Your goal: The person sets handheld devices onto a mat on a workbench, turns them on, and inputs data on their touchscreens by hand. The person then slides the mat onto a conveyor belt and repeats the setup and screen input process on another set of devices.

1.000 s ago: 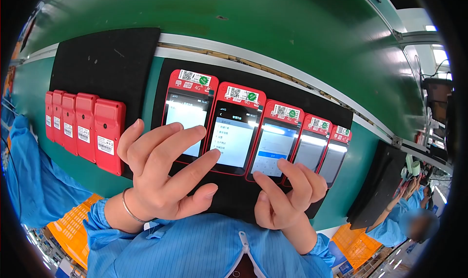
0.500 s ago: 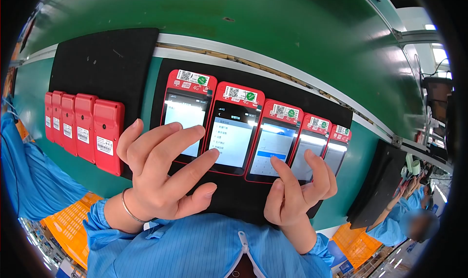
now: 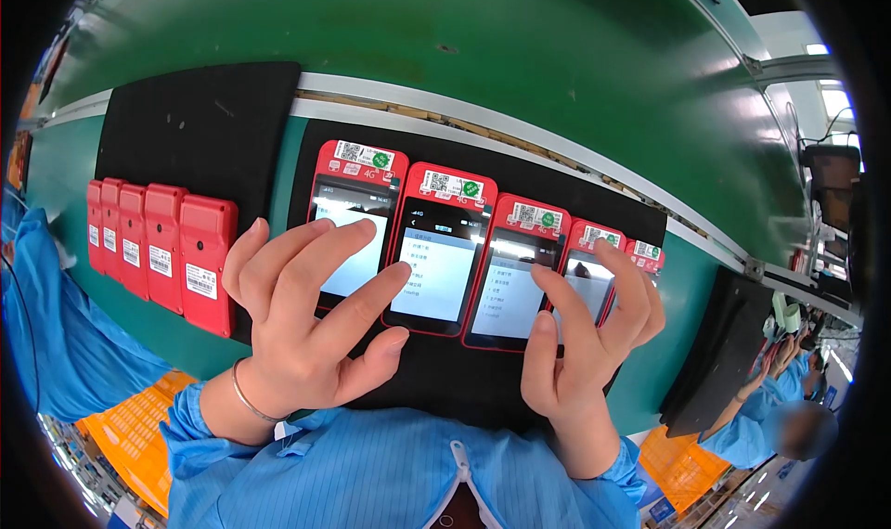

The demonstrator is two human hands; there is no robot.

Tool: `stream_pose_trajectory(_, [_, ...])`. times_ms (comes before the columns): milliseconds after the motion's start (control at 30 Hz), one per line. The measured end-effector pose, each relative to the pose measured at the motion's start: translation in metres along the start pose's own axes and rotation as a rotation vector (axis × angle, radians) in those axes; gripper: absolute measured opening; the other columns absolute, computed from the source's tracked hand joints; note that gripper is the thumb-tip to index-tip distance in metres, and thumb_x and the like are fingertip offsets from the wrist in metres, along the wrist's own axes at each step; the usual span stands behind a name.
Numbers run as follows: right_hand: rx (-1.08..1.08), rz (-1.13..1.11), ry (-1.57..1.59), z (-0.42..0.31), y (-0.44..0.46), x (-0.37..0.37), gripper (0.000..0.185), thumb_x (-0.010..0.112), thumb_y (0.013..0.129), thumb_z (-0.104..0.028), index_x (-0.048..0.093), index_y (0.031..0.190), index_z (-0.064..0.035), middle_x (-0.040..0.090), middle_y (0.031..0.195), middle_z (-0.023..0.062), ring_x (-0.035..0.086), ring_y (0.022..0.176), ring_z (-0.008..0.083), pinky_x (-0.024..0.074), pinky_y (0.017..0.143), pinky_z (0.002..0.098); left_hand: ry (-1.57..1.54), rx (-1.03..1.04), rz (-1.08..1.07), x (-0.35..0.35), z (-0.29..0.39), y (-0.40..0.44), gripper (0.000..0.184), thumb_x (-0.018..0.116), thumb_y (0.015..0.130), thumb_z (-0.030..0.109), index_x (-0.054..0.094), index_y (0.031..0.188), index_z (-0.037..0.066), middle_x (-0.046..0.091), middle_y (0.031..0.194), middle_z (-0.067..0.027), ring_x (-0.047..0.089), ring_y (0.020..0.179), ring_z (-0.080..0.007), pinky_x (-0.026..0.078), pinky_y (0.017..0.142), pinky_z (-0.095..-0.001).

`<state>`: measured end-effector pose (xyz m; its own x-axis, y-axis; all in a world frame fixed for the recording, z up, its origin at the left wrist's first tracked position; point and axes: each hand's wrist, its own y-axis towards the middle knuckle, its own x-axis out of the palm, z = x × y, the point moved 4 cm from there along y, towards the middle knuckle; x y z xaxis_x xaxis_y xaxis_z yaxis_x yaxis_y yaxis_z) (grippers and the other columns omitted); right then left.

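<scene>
Several red handheld payment terminals lie face up in a row on a black mat, screens lit. My left hand (image 3: pixel 311 320) is open with fingers spread over the leftmost terminal (image 3: pixel 357 195); its index fingertip is at the left edge of the second terminal's screen (image 3: pixel 445 269), which shows a menu list. My right hand (image 3: pixel 589 334) is open, holding nothing. Its index fingertip is at the upper right of the third terminal's screen (image 3: pixel 501 297), also showing a list. Other right fingers cover parts of the fourth terminal (image 3: pixel 587 267) and the rightmost terminal (image 3: pixel 644 251).
Several red terminals (image 3: pixel 206 264) lie face down at left, beside a black mat (image 3: pixel 195 121). A metal rail (image 3: pixel 399 93) runs behind the row on the green bench (image 3: pixel 520 37). Orange crates (image 3: pixel 130 436) stand below. A co-worker's blue sleeve (image 3: pixel 752 432) shows at right.
The third terminal's screen has changed from a page with a blue button to a menu list. My right hand has moved up and to the right; my left index finger has shifted slightly up.
</scene>
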<state>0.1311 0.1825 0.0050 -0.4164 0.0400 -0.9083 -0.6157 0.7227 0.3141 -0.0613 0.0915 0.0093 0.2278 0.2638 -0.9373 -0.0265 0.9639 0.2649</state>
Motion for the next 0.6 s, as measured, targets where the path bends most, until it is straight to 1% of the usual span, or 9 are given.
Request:
stream_pose_trajectory(167, [-0.035,-0.005,0.030,-0.0053,0.0006,0.0050,0.032,0.059,0.073,-0.012,0.072,0.101,-0.0048,0.053,0.129,0.0175,0.039,0.119,0.0321,0.0298,0.099,0.0375,-0.008,0.002,0.009,0.0008,-0.0017,0.0007,0.036,0.052,0.084,0.037,0.074,0.097,0.011,0.057,0.120,-0.0130,0.048,0.112,-0.0313,0.026,0.105,-0.0488])
stream_pose_trajectory(300, [-0.038,-0.016,0.020,-0.0059,0.0004,0.0059,0.032,0.059,0.073,-0.013,0.073,0.101,-0.0051,0.053,0.129,0.0177,0.040,0.119,0.0319,0.0300,0.099,0.0371,-0.010,0.006,0.008,0.0009,-0.0021,0.0012,0.036,0.053,0.084,0.037,0.074,0.098,0.011,0.058,0.120,-0.0132,0.049,0.110,-0.0312,0.026,0.104,-0.0485])
stream_pose_trajectory(400, [-0.039,-0.024,0.020,-0.0053,-0.0017,0.0058,0.031,0.058,0.074,-0.014,0.073,0.101,-0.0055,0.053,0.129,0.0172,0.039,0.120,0.0313,0.0284,0.101,0.0369,-0.019,-0.012,0.016,0.0018,-0.0022,0.0025,0.036,0.054,0.083,0.037,0.074,0.098,0.011,0.058,0.119,-0.0135,0.050,0.109,-0.0308,0.026,0.103,-0.0487])
stream_pose_trajectory(500, [-0.030,-0.026,-0.012,-0.0040,-0.0042,0.0040,0.030,0.057,0.077,-0.015,0.074,0.101,-0.0068,0.052,0.130,0.0157,0.036,0.121,0.0304,0.0248,0.102,0.0369,-0.010,-0.030,0.000,0.0048,-0.0008,0.0054,0.037,0.058,0.083,0.039,0.074,0.103,0.013,0.056,0.123,-0.0129,0.048,0.110,-0.0308,0.025,0.104,-0.0493])
stream_pose_trajectory(567, [-0.032,-0.019,-0.014,-0.0044,-0.0044,0.0044,0.031,0.057,0.077,-0.015,0.074,0.101,-0.0071,0.052,0.130,0.0155,0.037,0.121,0.0304,0.0249,0.102,0.0368,0.007,-0.044,-0.039,0.0072,0.0004,0.0072,0.040,0.061,0.082,0.042,0.072,0.110,0.016,0.053,0.128,-0.0126,0.045,0.115,-0.0306,0.024,0.105,-0.0501])
stream_pose_trajectory(600, [-0.031,-0.015,-0.019,-0.0043,-0.0046,0.0043,0.031,0.057,0.076,-0.015,0.074,0.101,-0.0073,0.052,0.130,0.0154,0.037,0.120,0.0303,0.0250,0.102,0.0368,0.009,-0.045,-0.037,0.0088,0.0008,0.0080,0.040,0.061,0.082,0.042,0.072,0.110,0.016,0.053,0.128,-0.0126,0.045,0.115,-0.0306,0.024,0.105,-0.0501])
